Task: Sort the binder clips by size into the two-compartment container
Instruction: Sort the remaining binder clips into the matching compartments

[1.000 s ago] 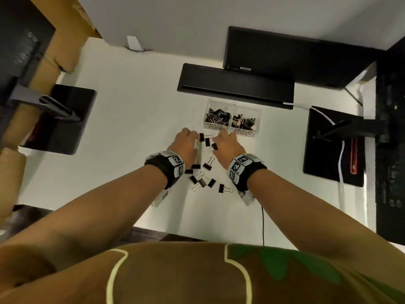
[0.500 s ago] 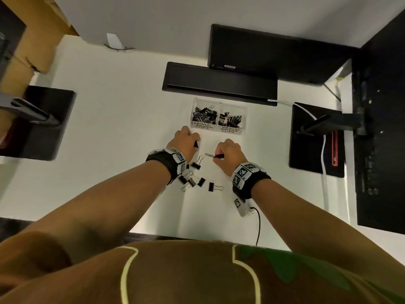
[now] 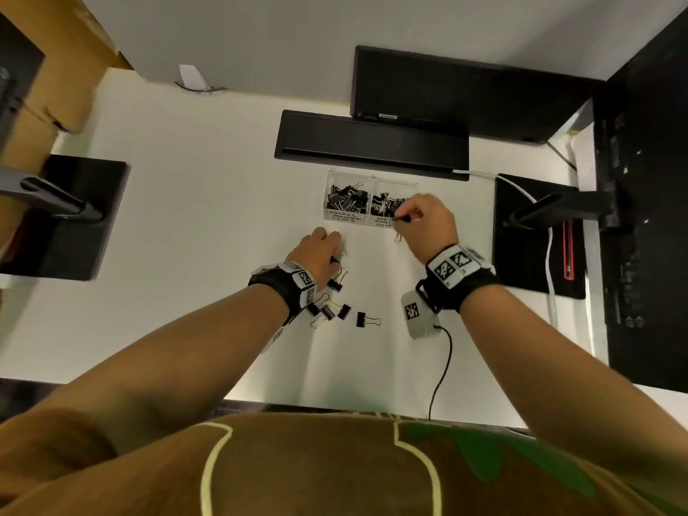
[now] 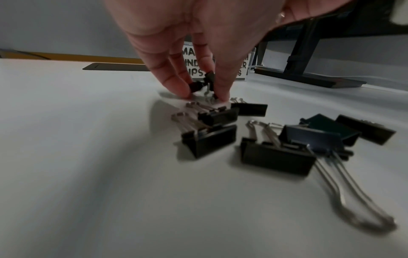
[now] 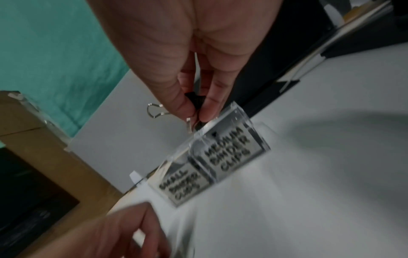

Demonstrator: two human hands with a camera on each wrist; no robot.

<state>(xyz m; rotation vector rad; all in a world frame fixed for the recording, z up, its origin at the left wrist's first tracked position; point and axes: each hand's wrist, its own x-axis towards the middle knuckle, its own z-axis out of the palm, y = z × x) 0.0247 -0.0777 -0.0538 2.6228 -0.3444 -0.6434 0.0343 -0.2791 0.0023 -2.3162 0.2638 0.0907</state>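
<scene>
risk on the left: the left hand (image 4: 198, 43) is pinching small clips (image 4: 202, 83) right at the edge of the loose pile (image 3: 337, 309) on the surface (image 3: 208, 225), so a fingertip could drag a bigger neighbour along or a clip could slip out of the pinch. risk on the right: the right hand (image 3: 428, 221) holds a medium clip (image 5: 195, 101) by thumb and fingers over the front wall of the container (image 3: 372, 188), medium side, and letting go too soon likely drops it outside or across the divider. pose: left hand low, fingertips down on the surface, right hand raised with wrist cocked over the box.
</scene>
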